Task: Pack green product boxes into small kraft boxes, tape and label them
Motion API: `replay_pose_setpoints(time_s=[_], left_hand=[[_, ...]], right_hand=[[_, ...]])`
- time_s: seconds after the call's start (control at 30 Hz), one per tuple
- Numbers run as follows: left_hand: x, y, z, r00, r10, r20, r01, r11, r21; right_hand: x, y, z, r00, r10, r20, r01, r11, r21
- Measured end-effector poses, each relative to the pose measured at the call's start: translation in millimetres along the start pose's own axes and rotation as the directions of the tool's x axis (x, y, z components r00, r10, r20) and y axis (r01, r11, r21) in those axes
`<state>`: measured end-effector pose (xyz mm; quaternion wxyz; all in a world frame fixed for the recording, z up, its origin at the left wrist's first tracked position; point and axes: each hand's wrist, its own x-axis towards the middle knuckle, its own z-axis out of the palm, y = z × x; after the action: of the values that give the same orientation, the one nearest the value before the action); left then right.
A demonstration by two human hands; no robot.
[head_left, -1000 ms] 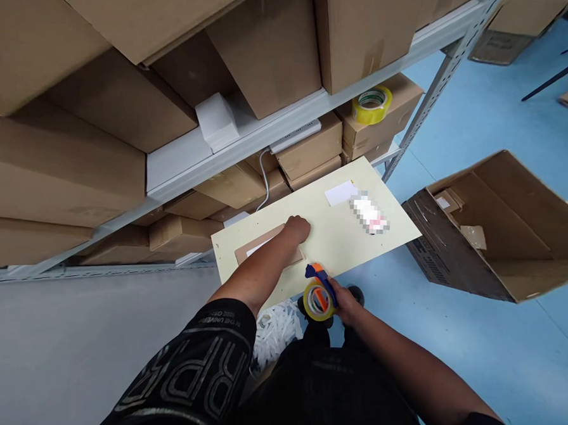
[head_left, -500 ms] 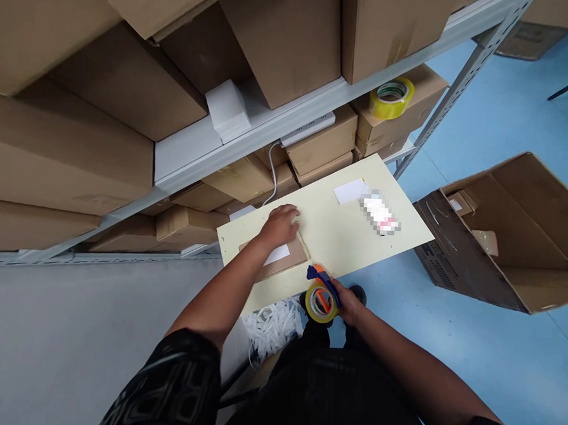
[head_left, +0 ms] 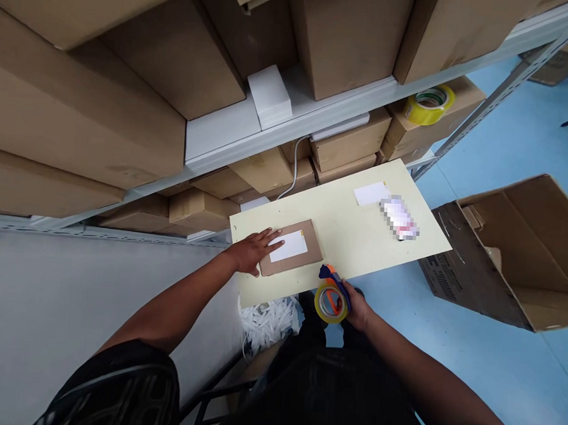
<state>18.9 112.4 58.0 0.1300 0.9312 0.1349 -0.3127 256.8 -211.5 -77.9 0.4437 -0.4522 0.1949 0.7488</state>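
A flat brown cardboard box (head_left: pixel 313 242) lies on the pale yellow tabletop (head_left: pixel 344 241), with a white label (head_left: pixel 292 246) on its upper face. My left hand (head_left: pixel 256 250) rests on the box's left end, fingers spread, some of them over the label's edge. Just off the table's front edge, my right hand (head_left: pixel 356 307) grips a tape dispenser (head_left: pixel 333 292), blue and orange, loaded with a roll of yellowish clear tape. Its blue head points toward the box. My right fingers are partly hidden behind the dispenser.
Shelving with cardboard boxes (head_left: pixel 350 45) rises behind the table. At the table's right lie a white label sheet (head_left: pixel 371 193) and a blurred-out phone-like object (head_left: pixel 400 217). An open carton (head_left: pixel 481 267) stands on the floor at right. Paper strips (head_left: pixel 268 326) fill a bin below.
My left hand has moved from the box's far edge to its left end and spread flat, uncovering the label. The right hand still holds the dispenser. The camera view has shifted.
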Motion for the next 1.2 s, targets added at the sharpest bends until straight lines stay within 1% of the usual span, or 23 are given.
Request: replay_pose_setpoints(time_s=[0.1, 0.2, 0.27, 0.33, 0.37, 0.43, 0.5, 0.53, 0.57, 0.6, 0.67, 0.73, 0.83, 0.93, 1.0, 1.07, 1.17, 1.2], left_hand=[[-5, 5, 6.2, 0.998, -0.043, -0.035, 0.043, 0.999, -0.011], [-12, 26, 18.3, 0.978, -0.18, -0.108, 0.169, 0.98, -0.11], [-13, 48, 27.1, 0.939, -0.3, -0.167, 0.272, 0.947, -0.174], [-9, 73, 34.0, 0.883, -0.41, -0.227, 0.365, 0.905, -0.218], [-5, 86, 36.1, 0.848, -0.468, -0.249, 0.414, 0.878, -0.241], [7, 110, 37.6, 0.777, -0.567, -0.271, 0.497, 0.819, -0.287], [19, 129, 36.1, 0.722, -0.636, -0.273, 0.554, 0.768, -0.322], [26, 136, 34.9, 0.701, -0.659, -0.271, 0.575, 0.748, -0.332], [32, 142, 33.9, 0.689, -0.67, -0.277, 0.584, 0.739, -0.336], [37, 145, 33.2, 0.69, -0.662, -0.292, 0.575, 0.746, -0.335], [46, 147, 33.7, 0.715, -0.616, -0.332, 0.525, 0.786, -0.327], [53, 146, 36.9, 0.737, -0.567, -0.367, 0.469, 0.821, -0.325], [58, 143, 44.1, 0.734, -0.55, -0.398, 0.437, 0.831, -0.343], [59, 142, 49.6, 0.728, -0.543, -0.418, 0.419, 0.835, -0.355], [58, 142, 51.0, 0.728, -0.534, -0.43, 0.407, 0.841, -0.356], [57, 143, 51.1, 0.73, -0.523, -0.44, 0.393, 0.848, -0.356], [57, 144, 50.1, 0.722, -0.531, -0.444, 0.394, 0.843, -0.368], [58, 145, 49.7, 0.714, -0.54, -0.446, 0.398, 0.837, -0.375]], right_hand=[[2, 0, 2, 1.0, -0.027, 0.009, 0.027, 1.0, -0.015], [4, -17, 11, 0.999, -0.054, 0.005, 0.055, 0.998, -0.009], [6, -40, 21, 0.997, -0.076, -0.013, 0.076, 0.997, -0.009], [10, -71, 34, 0.997, -0.071, -0.014, 0.071, 0.997, -0.037], [13, -88, 42, 0.998, -0.065, 0.006, 0.066, 0.996, -0.052], [20, -122, 56, 0.998, -0.037, 0.042, 0.041, 0.994, -0.098], [28, -151, 67, 0.999, -0.004, 0.049, 0.011, 0.99, -0.143], [32, -163, 70, 0.999, 0.012, 0.045, -0.004, 0.986, -0.167], [36, -173, 73, 0.999, 0.025, 0.04, -0.017, 0.981, -0.193], [40, -181, 75, 0.999, 0.037, 0.035, -0.028, 0.976, -0.215], [47, -192, 75, 0.998, 0.053, 0.028, -0.045, 0.967, -0.252], [52, -196, 73, 0.998, 0.063, 0.028, -0.053, 0.959, -0.277], [53, -195, 68, 0.998, 0.057, 0.022, -0.048, 0.954, -0.297], [47, -186, 65, 0.999, 0.031, 0.021, -0.024, 0.961, -0.274], [39, -174, 63, 1.0, 0.015, 0.022, -0.009, 0.971, -0.238], [27, -157, 57, 1.0, 0.01, 0.024, -0.005, 0.981, -0.196], [4, -122, 37, 0.997, 0.044, 0.06, -0.033, 0.985, -0.169], [-4, -109, 29, 0.998, 0.05, 0.049, -0.041, 0.984, -0.174]])
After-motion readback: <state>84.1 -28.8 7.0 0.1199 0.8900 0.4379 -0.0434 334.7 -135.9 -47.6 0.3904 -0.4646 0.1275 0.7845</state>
